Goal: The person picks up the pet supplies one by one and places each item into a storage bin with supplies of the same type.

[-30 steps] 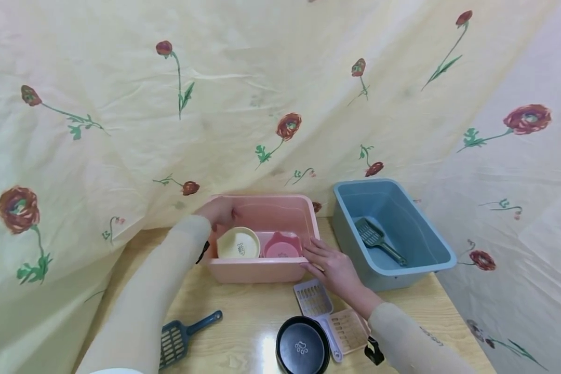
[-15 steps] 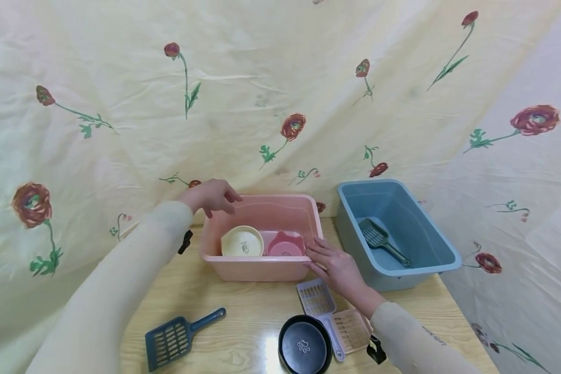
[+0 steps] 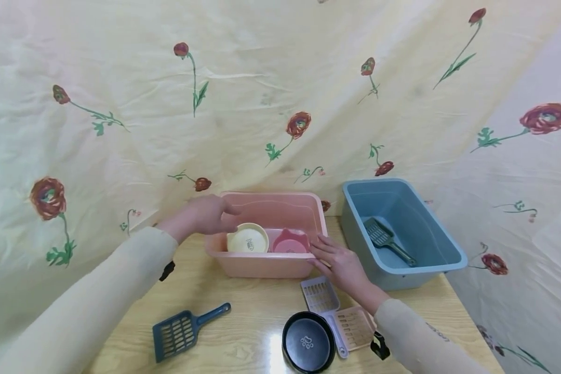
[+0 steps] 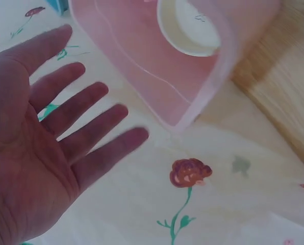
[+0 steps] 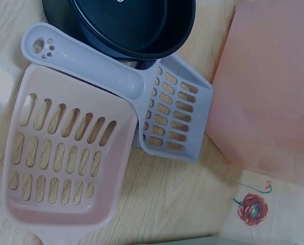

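A pink litter box (image 3: 266,266) stands against the cloth, with a cream bowl (image 3: 248,238) and a pink bowl with ear-like points (image 3: 290,242) inside. My left hand (image 3: 204,214) hovers by the box's left rim in the head view, holding nothing. The left wrist view has its palm (image 4: 29,158) with fingers spread, beside the pink box (image 4: 136,56). At the box's front right corner, my right hand (image 3: 343,267) rests on the rim with nearly straight fingers. That hand is out of sight in the right wrist view, where the box's pink wall (image 5: 269,92) shows.
A blue litter box (image 3: 430,228) with a dark green scoop (image 3: 389,241) in it stands at the right. Nearer are a lilac scoop (image 3: 320,294), a pale pink scoop (image 3: 355,328) and a black bowl (image 3: 308,343). A blue scoop (image 3: 175,332) lies at front left.
My left hand has come up out of the pink box's left side, then drawn back to its left rim. My right hand stays at the corner. The head view has shifted slightly left.
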Demonstrator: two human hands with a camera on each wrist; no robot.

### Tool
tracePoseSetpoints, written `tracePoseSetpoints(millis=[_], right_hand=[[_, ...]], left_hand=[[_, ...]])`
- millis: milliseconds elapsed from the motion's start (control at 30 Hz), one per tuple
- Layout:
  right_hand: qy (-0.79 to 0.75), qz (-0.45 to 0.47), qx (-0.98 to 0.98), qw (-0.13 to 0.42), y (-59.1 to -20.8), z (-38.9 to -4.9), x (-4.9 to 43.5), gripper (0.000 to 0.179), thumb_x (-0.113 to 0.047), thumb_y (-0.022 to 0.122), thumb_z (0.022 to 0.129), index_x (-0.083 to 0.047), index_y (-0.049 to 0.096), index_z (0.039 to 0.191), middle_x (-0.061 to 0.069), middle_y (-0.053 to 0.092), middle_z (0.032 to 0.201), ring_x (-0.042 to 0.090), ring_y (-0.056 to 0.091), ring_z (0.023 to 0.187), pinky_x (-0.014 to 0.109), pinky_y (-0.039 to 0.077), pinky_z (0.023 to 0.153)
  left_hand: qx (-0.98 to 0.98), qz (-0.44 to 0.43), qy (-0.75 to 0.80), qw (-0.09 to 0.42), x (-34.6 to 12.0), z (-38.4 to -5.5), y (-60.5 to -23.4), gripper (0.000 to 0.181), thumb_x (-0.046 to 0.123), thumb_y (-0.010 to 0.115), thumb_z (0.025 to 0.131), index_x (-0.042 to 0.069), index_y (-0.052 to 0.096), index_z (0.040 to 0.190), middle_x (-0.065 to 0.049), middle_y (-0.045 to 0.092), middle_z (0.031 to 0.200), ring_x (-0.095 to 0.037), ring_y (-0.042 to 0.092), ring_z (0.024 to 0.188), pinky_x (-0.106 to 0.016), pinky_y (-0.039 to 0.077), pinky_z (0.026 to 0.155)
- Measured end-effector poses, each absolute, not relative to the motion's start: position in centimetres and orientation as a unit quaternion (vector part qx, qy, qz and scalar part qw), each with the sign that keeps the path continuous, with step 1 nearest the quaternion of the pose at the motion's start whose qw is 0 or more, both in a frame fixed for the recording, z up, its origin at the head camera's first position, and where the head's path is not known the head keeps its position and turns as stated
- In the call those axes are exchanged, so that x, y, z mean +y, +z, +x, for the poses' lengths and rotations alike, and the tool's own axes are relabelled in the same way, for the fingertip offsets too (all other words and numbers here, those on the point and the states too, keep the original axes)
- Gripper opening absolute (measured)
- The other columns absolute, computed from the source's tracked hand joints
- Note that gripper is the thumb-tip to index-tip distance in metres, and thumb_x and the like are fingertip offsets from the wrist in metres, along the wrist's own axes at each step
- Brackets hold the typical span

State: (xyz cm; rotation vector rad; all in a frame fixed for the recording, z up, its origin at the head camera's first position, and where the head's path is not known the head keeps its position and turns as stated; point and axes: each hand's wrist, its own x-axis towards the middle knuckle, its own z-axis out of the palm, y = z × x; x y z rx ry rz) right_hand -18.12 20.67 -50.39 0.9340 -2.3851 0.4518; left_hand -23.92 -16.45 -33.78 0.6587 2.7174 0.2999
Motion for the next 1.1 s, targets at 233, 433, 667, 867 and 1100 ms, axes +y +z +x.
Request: tracePoseSetpoints(millis=[233, 433, 667, 867, 1100], right_hand=[[0.166, 0.349, -0.884, 0.264, -50.1, -18.2, 20.8, 0.046, -0.027, 0.089, 0.086, -0.007, 0.079, 0.126, 0.015, 0.075, 0.129, 0.038, 0.069, 0.128, 0.054, 0.060, 0.095], [0.161, 0.341, -0.890, 0.257, -49.9, -18.1, 20.7, 0.046, -0.027, 0.089, 0.086, -0.007, 0.079, 0.127, 0.014, 0.074, 0.131, 0.037, 0.068, 0.128, 0.054, 0.060, 0.095], [0.161, 0.330, -0.898, 0.244, -50.0, -17.9, 20.7, 0.047, -0.029, 0.088, 0.088, -0.009, 0.078, 0.129, 0.013, 0.074, 0.132, 0.036, 0.067, 0.131, 0.054, 0.059, 0.098], [0.162, 0.329, -0.899, 0.239, -50.0, -17.8, 20.7, 0.046, -0.029, 0.087, 0.089, -0.009, 0.078, 0.129, 0.012, 0.073, 0.133, 0.036, 0.066, 0.132, 0.054, 0.058, 0.100], [0.170, 0.335, -0.894, 0.247, -49.9, -17.9, 20.8, 0.045, -0.028, 0.088, 0.088, -0.008, 0.079, 0.127, 0.014, 0.075, 0.130, 0.037, 0.067, 0.130, 0.054, 0.059, 0.098]], left_hand=[[0.964, 0.244, 0.073, 0.071, -18.3, -21.0, -35.5, 0.053, 0.039, 0.074, 0.099, 0.011, 0.069, 0.143, -0.015, 0.068, 0.143, -0.037, 0.064, 0.133, -0.056, 0.052, 0.110], [0.967, 0.228, 0.103, -0.036, -20.0, -19.3, -38.7, 0.060, 0.047, 0.074, 0.097, 0.011, 0.068, 0.144, -0.018, 0.066, 0.146, -0.042, 0.066, 0.128, -0.059, 0.058, 0.100], [0.961, 0.223, 0.108, -0.124, -20.0, -17.4, -43.8, 0.070, 0.051, 0.075, 0.096, 0.010, 0.061, 0.152, -0.019, 0.058, 0.154, -0.044, 0.053, 0.144, -0.064, 0.045, 0.116], [0.962, 0.196, 0.120, -0.148, -19.2, -16.5, -47.0, 0.077, 0.053, 0.071, 0.099, 0.013, 0.050, 0.160, -0.017, 0.051, 0.162, -0.041, 0.043, 0.153, -0.064, 0.032, 0.125], [0.959, 0.155, 0.150, -0.184, -18.2, -16.1, -50.0, 0.077, 0.051, 0.066, 0.101, 0.013, 0.043, 0.164, -0.018, 0.045, 0.166, -0.039, 0.035, 0.158, -0.062, 0.027, 0.128]])
